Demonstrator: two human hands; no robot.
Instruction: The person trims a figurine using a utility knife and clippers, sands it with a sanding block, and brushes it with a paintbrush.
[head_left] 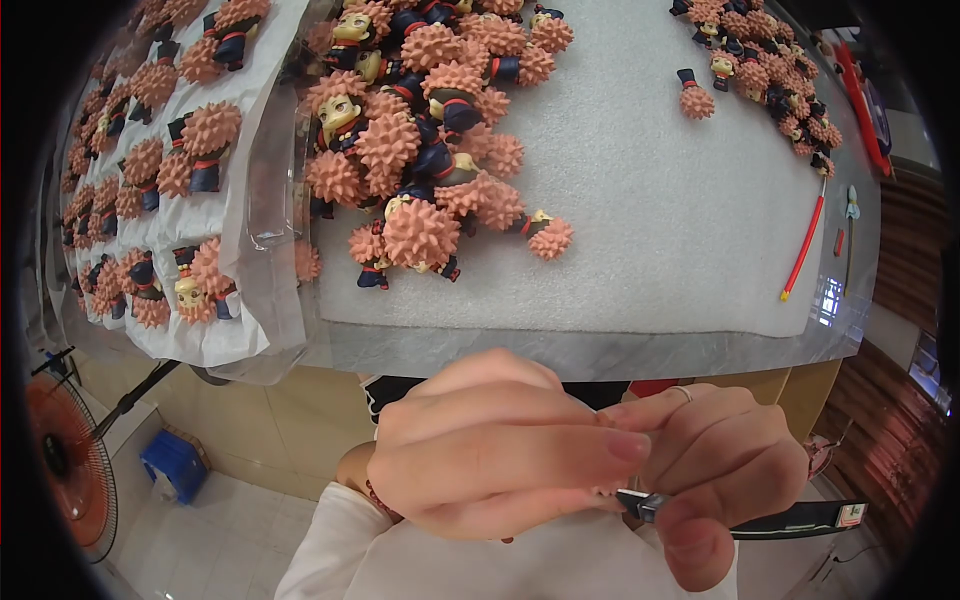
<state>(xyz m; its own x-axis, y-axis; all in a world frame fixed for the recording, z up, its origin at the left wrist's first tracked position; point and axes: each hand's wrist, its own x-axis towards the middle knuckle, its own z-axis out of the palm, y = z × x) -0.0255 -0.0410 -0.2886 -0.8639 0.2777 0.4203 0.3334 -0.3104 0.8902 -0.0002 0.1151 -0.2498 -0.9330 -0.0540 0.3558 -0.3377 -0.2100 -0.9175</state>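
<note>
My left hand [500,450] is closed in front of my chest, below the table's front edge. Its fingers wrap round something small that they mostly hide. Against it, at the right, my right hand [715,465] is closed with thumb and fingers pinching a small dark tool with a metallic part [641,504], whose tip points to the left hand. A large pile of small figures with spiky pink hair and dark clothes [420,235] lies on the white foam sheet [660,240], beyond my hands.
More figures stand in rows on a paper-lined tray [250,200] at the left. Another pile [765,70] is at the back right, near a red-handled brush [803,245]. An orange fan [70,465] and a blue bin [175,465] are at the lower left.
</note>
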